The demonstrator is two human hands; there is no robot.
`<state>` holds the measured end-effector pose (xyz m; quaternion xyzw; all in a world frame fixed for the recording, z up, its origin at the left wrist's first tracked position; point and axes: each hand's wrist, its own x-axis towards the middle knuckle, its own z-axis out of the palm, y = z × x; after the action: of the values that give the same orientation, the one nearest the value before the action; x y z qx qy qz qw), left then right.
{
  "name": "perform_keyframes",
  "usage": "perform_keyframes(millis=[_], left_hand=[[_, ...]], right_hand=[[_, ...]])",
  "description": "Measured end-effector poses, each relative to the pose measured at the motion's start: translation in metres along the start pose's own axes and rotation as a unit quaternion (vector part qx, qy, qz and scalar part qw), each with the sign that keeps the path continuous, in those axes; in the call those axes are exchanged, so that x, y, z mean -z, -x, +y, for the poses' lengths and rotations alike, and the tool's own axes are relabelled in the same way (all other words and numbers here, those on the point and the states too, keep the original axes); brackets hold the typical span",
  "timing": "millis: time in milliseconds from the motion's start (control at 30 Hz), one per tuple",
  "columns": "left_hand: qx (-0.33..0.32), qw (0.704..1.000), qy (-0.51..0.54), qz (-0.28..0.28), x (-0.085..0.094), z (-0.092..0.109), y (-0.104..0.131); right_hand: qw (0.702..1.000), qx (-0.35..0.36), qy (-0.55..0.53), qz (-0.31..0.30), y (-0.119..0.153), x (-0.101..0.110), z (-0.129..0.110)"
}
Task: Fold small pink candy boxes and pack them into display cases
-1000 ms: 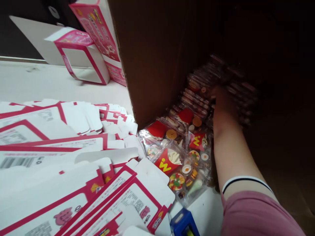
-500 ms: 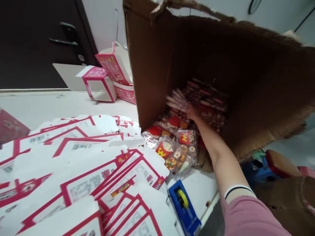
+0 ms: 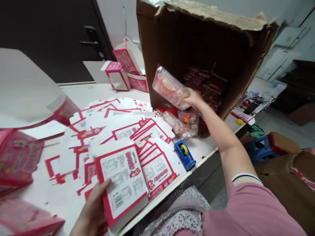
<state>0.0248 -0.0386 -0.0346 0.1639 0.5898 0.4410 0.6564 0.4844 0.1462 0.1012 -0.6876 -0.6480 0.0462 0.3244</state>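
Observation:
A pink-and-white printed carton point(image 3: 123, 183) lies at the front of the table with its text side up. My left hand point(image 3: 94, 200) grips its left edge, the thumb on top and the other fingers hidden beneath. At the mouth of a large brown cardboard box point(image 3: 150, 59), my right hand point(image 3: 193, 98) holds a clear plastic pack point(image 3: 169, 87) of candy, tilted in the air. Below that pack, several more candy packs point(image 3: 188, 119) spill from the box onto the table, and further stacks point(image 3: 204, 82) sit in its dark inside.
Flat cartons point(image 3: 98, 131) cover much of the white table. A blue tape dispenser point(image 3: 184, 155) stands near the front edge. Made-up pink boxes point(image 3: 118, 77) stand by the wall; others point(image 3: 17, 160) are at the left. A stool point(image 3: 283, 143) and another cardboard box point(image 3: 287, 186) are at the right.
My right hand has come up and out of the box's inside, bringing a candy pack. My left hand has come into view on a carton. The view has shifted.

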Motion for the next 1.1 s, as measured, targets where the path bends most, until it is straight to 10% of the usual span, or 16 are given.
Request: perform_keyframes(millis=[200, 367, 500, 633, 733, 900, 1100], left_hand=[[-0.032, 0.998, -0.032, -0.053, 0.013, -0.009, -0.017], [-0.049, 0.996, -0.062, -0.050, 0.013, -0.010, -0.012], [-0.077, 0.993, -0.087, -0.015, 0.007, -0.006, -0.008], [-0.139, 0.989, -0.057, -0.007, 0.011, -0.005, -0.008], [-0.200, 0.979, -0.021, 0.022, 0.015, -0.005, -0.005], [-0.320, 0.947, 0.003, -0.023, -0.004, 0.010, 0.009], [-0.370, 0.928, -0.012, -0.040, -0.012, 0.021, 0.024]], right_hand=[[0.983, -0.007, -0.171, -0.072, 0.008, 0.043, 0.018], [0.981, -0.089, -0.100, -0.142, 0.014, -0.017, 0.033], [0.987, -0.110, -0.070, -0.096, 0.001, -0.056, 0.039], [0.989, -0.103, -0.092, 0.050, 0.014, -0.029, 0.064], [0.968, -0.073, -0.198, 0.139, 0.071, -0.009, 0.088], [0.946, -0.096, -0.280, -0.134, 0.173, -0.031, 0.099], [0.932, -0.028, -0.299, -0.203, 0.199, -0.035, 0.111]])
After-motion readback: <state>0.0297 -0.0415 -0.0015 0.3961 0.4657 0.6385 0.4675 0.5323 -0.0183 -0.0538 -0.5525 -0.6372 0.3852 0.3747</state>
